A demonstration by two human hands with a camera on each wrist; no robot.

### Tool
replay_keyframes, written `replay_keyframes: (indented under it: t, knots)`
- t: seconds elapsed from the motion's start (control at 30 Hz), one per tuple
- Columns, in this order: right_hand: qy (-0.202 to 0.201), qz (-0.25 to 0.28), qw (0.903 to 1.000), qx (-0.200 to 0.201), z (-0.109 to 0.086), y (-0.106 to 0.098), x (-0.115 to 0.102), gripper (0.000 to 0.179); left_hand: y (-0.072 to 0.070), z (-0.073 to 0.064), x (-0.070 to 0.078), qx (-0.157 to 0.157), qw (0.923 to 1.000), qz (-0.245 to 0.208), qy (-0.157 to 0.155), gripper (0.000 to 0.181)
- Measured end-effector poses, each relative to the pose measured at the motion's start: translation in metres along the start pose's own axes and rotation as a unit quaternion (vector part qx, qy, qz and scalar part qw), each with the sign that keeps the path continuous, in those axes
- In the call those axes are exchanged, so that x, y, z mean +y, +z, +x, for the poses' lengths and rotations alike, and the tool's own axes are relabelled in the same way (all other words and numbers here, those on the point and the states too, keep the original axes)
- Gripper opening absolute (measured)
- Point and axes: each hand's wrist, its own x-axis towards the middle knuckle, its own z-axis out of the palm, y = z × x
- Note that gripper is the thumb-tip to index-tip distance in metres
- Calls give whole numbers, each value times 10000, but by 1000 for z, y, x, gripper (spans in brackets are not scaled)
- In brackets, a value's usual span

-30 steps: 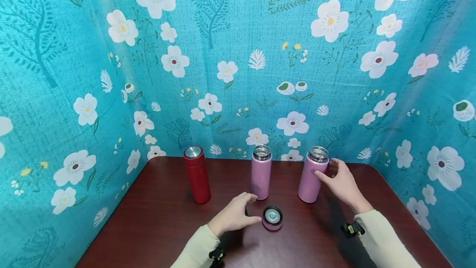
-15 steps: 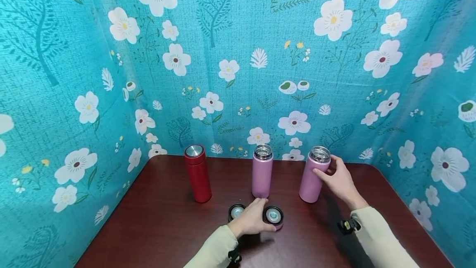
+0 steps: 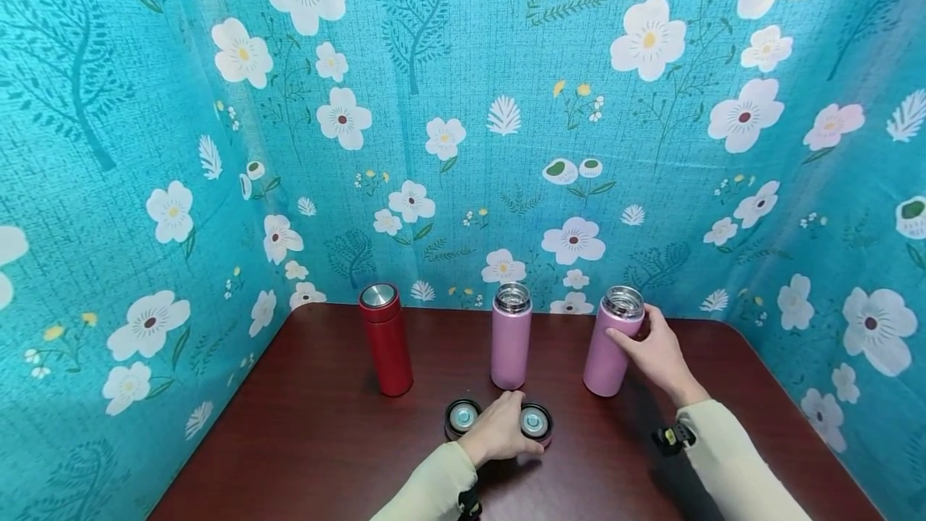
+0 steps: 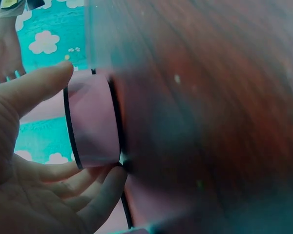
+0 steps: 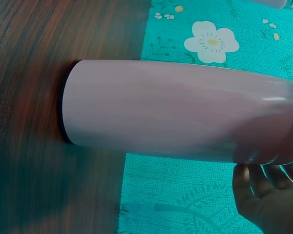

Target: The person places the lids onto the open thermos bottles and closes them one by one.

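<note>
One capped red flask [image 3: 387, 348] stands upright at left. Next lies the left lid [image 3: 461, 416], just beside the left hand [image 3: 499, 428], whose thumb and fingers curl about the right lid [image 3: 536, 421], to that hand's right and in front of the upright, uncapped middle pink flask [image 3: 510, 348]. The right pink flask [image 3: 604, 356], also uncapped, stands with its long axis vertical; the right hand [image 3: 661, 356], nearer to it than the left, grips it near the top. Surface: a dark, wood-grained table [image 3: 311, 441]. Room: turquoise floral cloth [image 3: 477, 171] behind and at both sides.
</note>
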Motion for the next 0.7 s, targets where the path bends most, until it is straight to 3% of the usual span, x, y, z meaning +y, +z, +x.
replay_keyframes:
  t: [0.4,0.7]
  knots:
    - [28,-164,9998,135,6,4,3,89,1,4,4,95,9998,144,-131,72]
    - [62,-93,9997,196,2,6,2,87,3,3,2,191,9998,-60,-33,66]
